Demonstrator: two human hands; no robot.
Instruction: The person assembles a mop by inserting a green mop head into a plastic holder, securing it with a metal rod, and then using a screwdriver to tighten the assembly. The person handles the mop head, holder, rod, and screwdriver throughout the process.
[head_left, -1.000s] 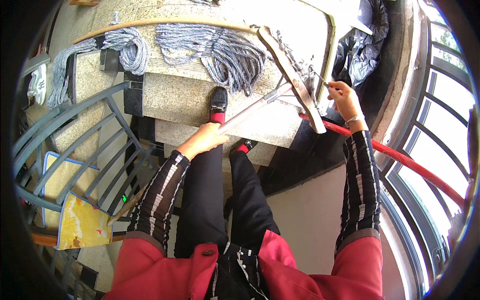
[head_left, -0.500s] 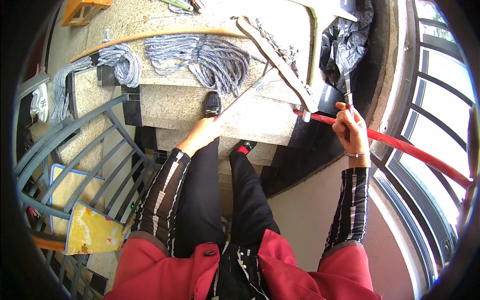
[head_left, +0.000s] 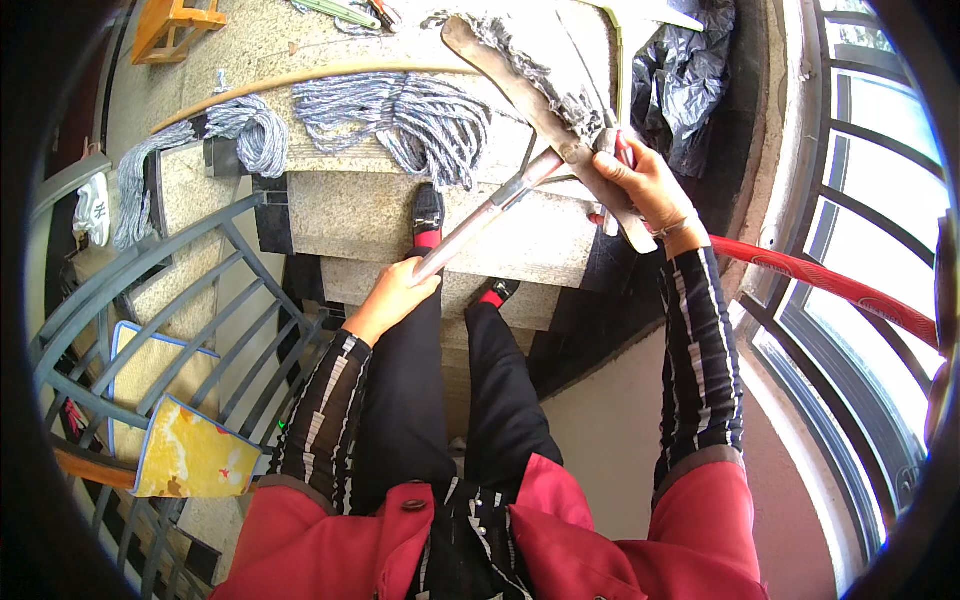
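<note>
My left hand [head_left: 392, 300] is closed around the metal handle [head_left: 468, 240] of an old mop, which slants up and away from me. At its far end sits a worn wooden mop bar [head_left: 500, 75], with frayed grey yarn [head_left: 560, 95] along its far side. My right hand [head_left: 648, 190] is against the right part of the bar, its thumb over the near side. It grips a red-handled tool [head_left: 625, 150] with metal showing by the yarn; the fingers hide most of it. Beyond the bar, bundles of blue-grey yarn [head_left: 435, 125] lie on the landing.
A long wooden stick [head_left: 310, 70] lies by the yarn. A red pole [head_left: 830, 285] crosses at right, near the barred window. A black plastic bag [head_left: 680, 90] lies far right. Stair railing [head_left: 180, 235] stands left, with a yellow cloth [head_left: 195, 450] over it. Steps lie underfoot.
My right hand has moved left and up with the red-handled tool, from beside the red pole onto the mop bar. The bar has shifted left and slightly up; my left hand has lowered on the handle.
</note>
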